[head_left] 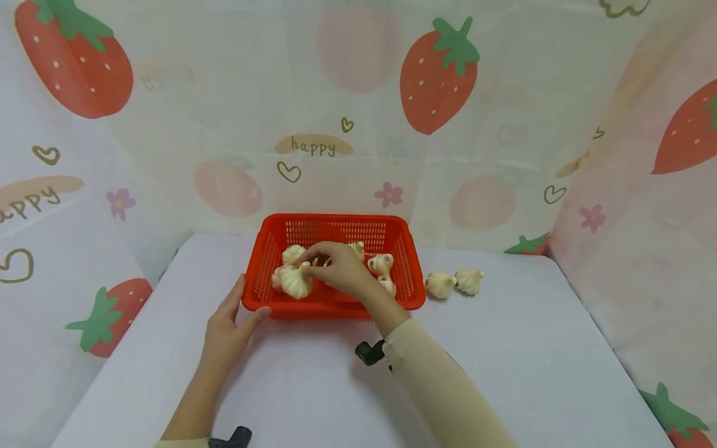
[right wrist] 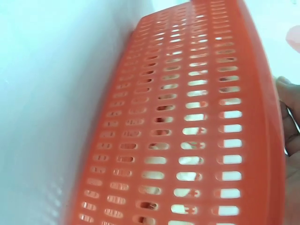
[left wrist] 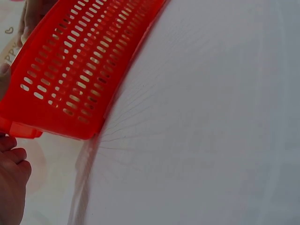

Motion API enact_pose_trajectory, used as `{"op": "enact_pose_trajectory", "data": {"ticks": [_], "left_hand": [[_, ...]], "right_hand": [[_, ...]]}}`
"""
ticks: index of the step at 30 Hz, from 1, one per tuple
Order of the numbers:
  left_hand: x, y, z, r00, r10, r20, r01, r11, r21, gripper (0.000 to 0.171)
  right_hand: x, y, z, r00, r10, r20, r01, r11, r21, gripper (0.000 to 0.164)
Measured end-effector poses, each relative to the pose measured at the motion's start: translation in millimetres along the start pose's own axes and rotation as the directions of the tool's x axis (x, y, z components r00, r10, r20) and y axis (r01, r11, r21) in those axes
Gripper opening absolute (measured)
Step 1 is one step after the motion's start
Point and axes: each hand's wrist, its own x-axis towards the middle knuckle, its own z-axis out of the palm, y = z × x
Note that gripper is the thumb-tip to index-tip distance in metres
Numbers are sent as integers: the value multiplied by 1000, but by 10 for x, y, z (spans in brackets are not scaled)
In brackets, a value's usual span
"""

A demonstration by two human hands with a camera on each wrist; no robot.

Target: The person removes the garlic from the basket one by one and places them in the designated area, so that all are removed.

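A red plastic basket (head_left: 336, 310) with slotted sides holds several white garlic bulbs. My left hand (head_left: 224, 336) grips its near left corner, thumb at the front rim and fingers along the left side. In the left wrist view, curled fingers (left wrist: 14, 161) show just under the basket rim. Over the left part of the basket, my right hand (head_left: 338, 264) pinches a garlic bulb (head_left: 297, 283) by its stem. Other bulbs lie behind it and at the basket's right end, such as a garlic bulb (head_left: 381, 264). The right wrist view shows mostly the basket's slotted wall (right wrist: 178, 122).
Two garlic bulbs (head_left: 455, 284) lie side by side on the white tablecloth (head_left: 515, 348), just right of the basket. Behind the table hangs a backdrop (head_left: 347, 174) printed with strawberries, which also runs along both sides.
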Motion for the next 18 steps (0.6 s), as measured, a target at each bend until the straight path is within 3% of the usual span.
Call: {"op": "enact_pose_trajectory", "data": {"ticks": [8, 18], "left_hand": [[-10, -27, 18, 1000, 16, -3, -16, 1000, 11, 89], [-4, -23, 6, 1000, 21, -16, -21, 1000, 9, 89]], "right_hand": [[-163, -58, -115, 995, -44, -93, 48, 998, 44, 19], [-416, -52, -235, 951, -194, -239, 174, 979, -104, 19]]}}
